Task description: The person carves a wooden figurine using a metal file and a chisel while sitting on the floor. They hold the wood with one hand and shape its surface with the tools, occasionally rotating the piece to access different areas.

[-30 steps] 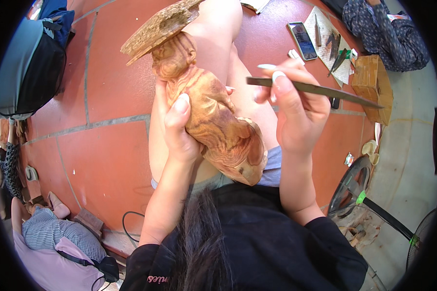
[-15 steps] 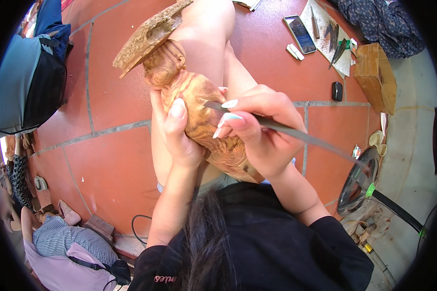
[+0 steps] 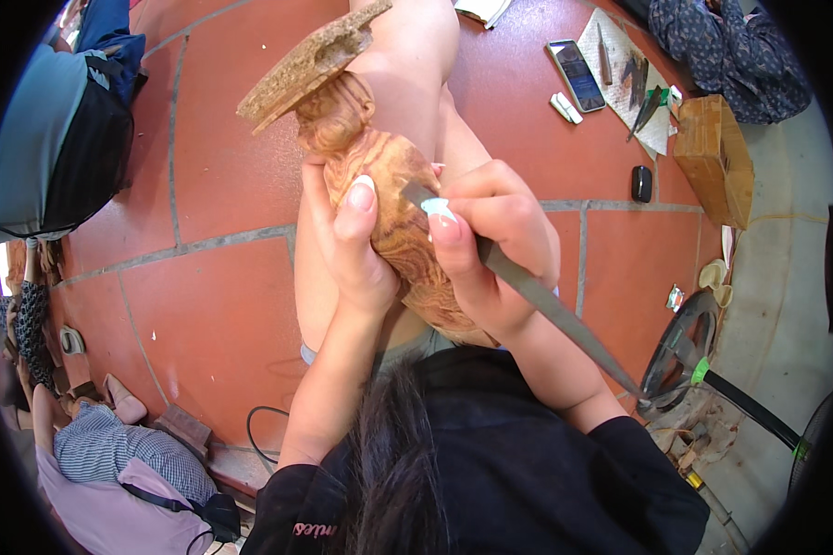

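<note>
The flat metal tool now has its tip laid on the torso of the carved wooden figure, whereas a second ago it is clear of it, off to the figure's right. Its tail also slants more steeply than half a second ago. The tool seems placed to work the wood, though whether it is cutting or scraping cannot be told.

The figure is above the person's lap, tilted, a rough wood slab on its head. The left hand is closed around the figure's left flank, thumb across the front, most fingers hidden behind. The right hand, at the figure's right, pinches the tool near its tip between thumb and fingers, its wrist bent inward. Both forearms rise from below the figure, elbows spread. A phone lies beyond the figure to its right.
</note>
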### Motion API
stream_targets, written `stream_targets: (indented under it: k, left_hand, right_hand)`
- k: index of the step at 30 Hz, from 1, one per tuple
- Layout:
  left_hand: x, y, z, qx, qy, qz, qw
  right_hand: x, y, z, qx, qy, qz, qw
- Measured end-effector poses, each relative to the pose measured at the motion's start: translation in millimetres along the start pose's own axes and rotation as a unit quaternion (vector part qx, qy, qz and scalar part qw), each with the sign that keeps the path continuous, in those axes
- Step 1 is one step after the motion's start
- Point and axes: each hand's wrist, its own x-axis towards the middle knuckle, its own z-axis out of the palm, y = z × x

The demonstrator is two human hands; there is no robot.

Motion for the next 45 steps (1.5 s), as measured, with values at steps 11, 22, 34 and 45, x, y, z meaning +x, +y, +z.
stream_targets:
  k: [11,22,34,45]
  left_hand:
    - [-6,-1,-7,0.015,-0.074,0.019,0.997]
    - [-50,38,48,0.166,-0.174,0.155,0.958]
    - [-73,-1,102,0.322,-0.232,0.308,0.865]
    - [-106,6,118,0.363,-0.371,0.353,0.779]
  right_hand:
    - [-14,-1,-25,0.267,0.168,0.291,0.903]
    - [-44,-39,-108,0.247,0.213,0.243,0.914]
    - [-45,-89,-120,0.188,0.205,0.180,0.943]
    - [-55,-95,-167,0.219,0.305,0.162,0.913]
